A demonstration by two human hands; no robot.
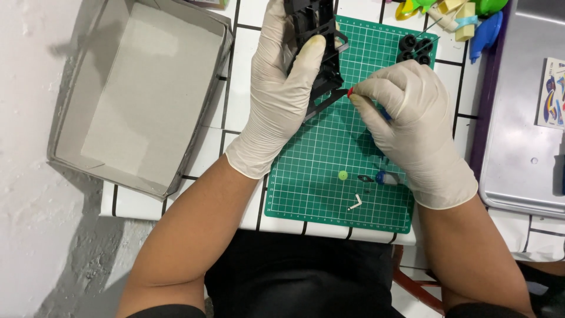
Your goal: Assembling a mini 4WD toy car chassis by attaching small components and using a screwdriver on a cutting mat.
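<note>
My left hand point(276, 88), in a white glove, grips a black plastic frame point(321, 56) and holds it upright over the green cutting mat point(318, 171). My right hand point(409, 115), also gloved, pinches a small tool with a red tip point(351, 92) and a blue handle. The red tip touches the frame's lower right edge. On the mat below my hands lie a small green round piece point(343, 175), a white bent piece point(355, 203) and a small blue and black part point(382, 178).
An open grey cardboard box point(141, 94) stands at the left on the white tiled table. Black wheels point(415, 48) sit at the mat's far right corner, coloured plastic parts point(465, 17) beyond them. A metal tray point(524, 118) with a sticker sheet point(552, 94) lies at the right.
</note>
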